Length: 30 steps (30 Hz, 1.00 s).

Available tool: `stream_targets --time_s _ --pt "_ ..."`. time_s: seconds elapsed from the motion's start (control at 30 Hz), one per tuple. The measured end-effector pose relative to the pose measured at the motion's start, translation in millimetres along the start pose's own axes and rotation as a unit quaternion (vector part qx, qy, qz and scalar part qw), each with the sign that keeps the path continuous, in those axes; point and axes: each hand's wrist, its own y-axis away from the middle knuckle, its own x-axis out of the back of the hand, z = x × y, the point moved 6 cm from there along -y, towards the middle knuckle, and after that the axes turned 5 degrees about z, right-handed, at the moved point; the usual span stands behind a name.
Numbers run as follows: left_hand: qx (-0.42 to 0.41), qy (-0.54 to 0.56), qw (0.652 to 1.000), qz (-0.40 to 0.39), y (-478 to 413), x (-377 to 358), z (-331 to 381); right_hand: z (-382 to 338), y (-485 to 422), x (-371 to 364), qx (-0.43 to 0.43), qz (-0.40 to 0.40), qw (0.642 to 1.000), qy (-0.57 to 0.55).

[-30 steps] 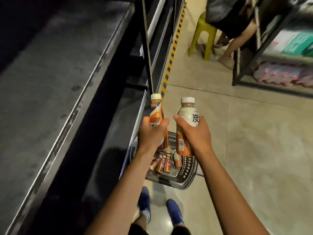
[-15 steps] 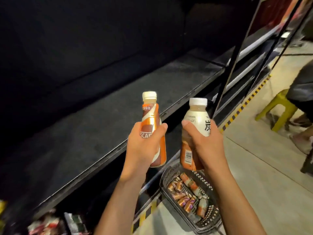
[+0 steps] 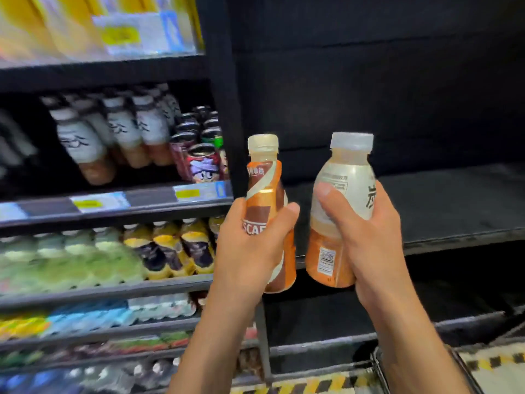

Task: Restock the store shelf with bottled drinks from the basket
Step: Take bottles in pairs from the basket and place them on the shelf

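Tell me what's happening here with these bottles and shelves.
A person is restocking drinks. The left hand grips a slim orange-and-brown bottle, and the right hand grips a wider cream-and-orange bottle. Both are held upright in front of a dark shelf. Neither bottle is set down yet. The shelves to the left hold rows of drinks, blurred in this view.

stocked bottles (image 3: 125,129) blurred (labels unreadable); basket (image 3: 379,371) cut off below.
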Motion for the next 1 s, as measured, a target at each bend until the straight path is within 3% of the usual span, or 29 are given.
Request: stream_targets --time_s 0.3,0.5,0.83,1.0 --pt "-0.02 -0.008 0.992 0.125 19 202 6 -14 111 -177 0.032 -0.128 0.991 -0.026" --pt "-0.005 -0.003 0.984 0.179 3 291 8 -6 133 -248 0.024 -0.136 0.99 0.001" --pt "-0.001 0.006 0.987 0.162 -91 370 20 17 96 -349 0.022 -0.136 0.988 0.07" --pt "0.014 0.002 0.991 0.13 -157 389 25 20 61 -394 -0.02 -0.13 0.99 0.045"
